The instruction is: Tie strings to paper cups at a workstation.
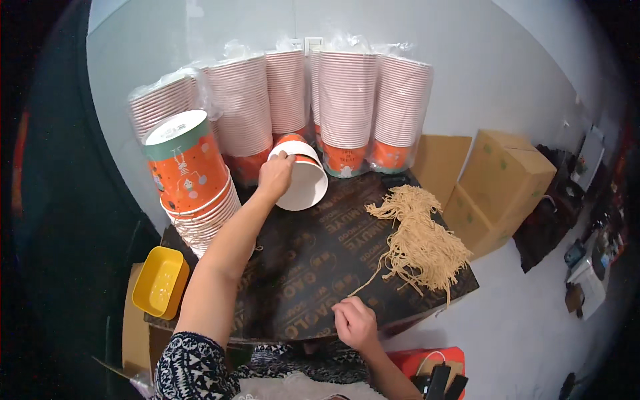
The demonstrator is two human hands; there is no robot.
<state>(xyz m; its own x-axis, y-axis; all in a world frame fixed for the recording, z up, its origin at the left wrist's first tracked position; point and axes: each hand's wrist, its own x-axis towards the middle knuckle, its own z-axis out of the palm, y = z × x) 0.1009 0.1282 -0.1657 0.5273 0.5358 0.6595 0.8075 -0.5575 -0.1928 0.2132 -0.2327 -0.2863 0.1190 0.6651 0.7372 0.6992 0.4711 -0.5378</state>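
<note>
left hand (275, 175) grips a paper cup (303, 177); right hand (355, 324) rests on the dark board (313, 260).

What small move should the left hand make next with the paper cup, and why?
Probably bring the paper cup toward the noodle pile and set it upright. The left hand holds it tilted by the rim, while the right hand rests near a loose strand.

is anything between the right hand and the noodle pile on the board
Nothing visible. The right hand rests on the dark board, and only bare board and a few loose strands lie between it and the noodle pile.
</note>
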